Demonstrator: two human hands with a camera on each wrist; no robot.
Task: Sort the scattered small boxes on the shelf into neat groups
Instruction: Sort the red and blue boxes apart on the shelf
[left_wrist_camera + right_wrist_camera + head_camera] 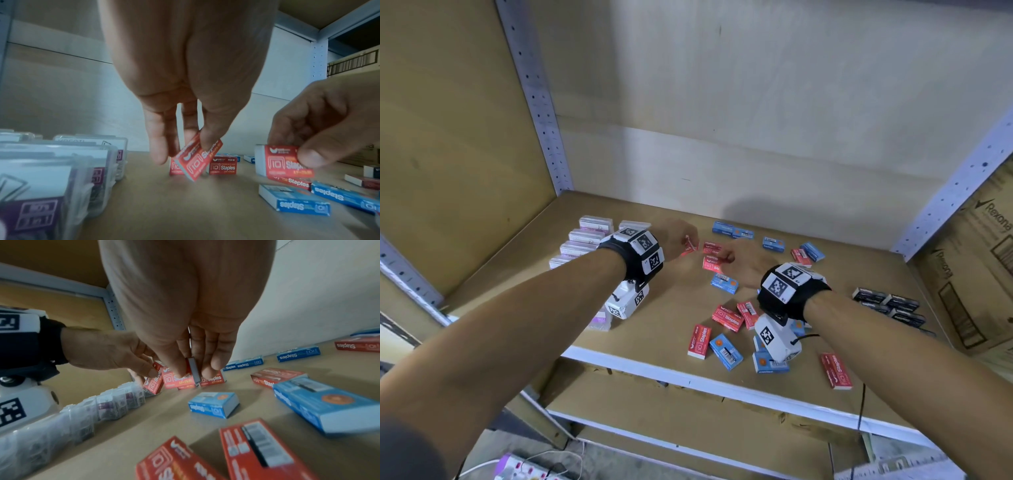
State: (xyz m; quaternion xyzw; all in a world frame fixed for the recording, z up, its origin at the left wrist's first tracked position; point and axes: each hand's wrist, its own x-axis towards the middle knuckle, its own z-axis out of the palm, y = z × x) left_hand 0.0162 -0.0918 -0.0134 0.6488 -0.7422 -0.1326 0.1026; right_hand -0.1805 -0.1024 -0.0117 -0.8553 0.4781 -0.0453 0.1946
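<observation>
Sorting on the shelf (661, 329): gathering reds toward twelve o'clock, beside two already upright there. Left hand (677, 240) pinching a tilted red staple box (197, 160), long axis slanting toward seven o'clock (just off the board). Right hand (748, 263) pinching another red box (284, 160), long axis level. Next, judged: upright, flush against the row.

We face a pale back wall (756, 102), tan side panel (448, 137), perforated grey uprights (534, 96). Brown shelf board (654, 325), white front edge. Cardboard carton (976, 274) at right.
</observation>
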